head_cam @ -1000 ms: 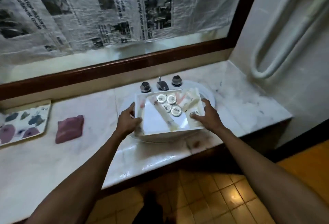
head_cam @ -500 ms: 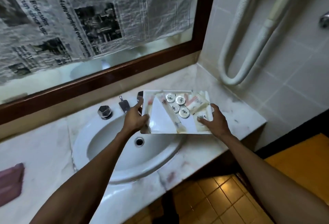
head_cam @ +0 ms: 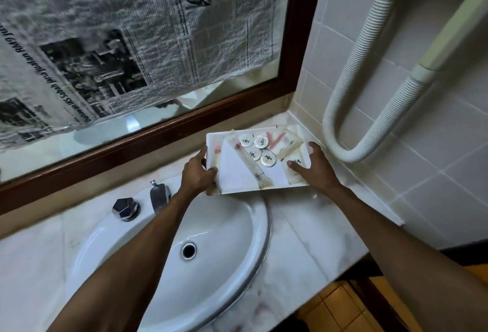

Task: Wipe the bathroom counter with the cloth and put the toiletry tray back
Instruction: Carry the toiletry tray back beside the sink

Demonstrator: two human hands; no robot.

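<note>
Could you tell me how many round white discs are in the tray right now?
4: round white discs, clustered mid-tray: two along the back, two nearer. Packets could hide more.

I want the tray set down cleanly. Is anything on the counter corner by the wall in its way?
Nothing visible. The tray, held by the left hand and right hand, is over bare counter; beneath it is hidden.

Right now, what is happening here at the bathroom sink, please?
A person holds a white toiletry tray with both hands: the left hand grips its left edge, the right hand its right edge. The tray, carrying sachets and round white discs, is in the back right corner of the marble counter, beside the sink. Whether it already rests there is unclear.
</note>
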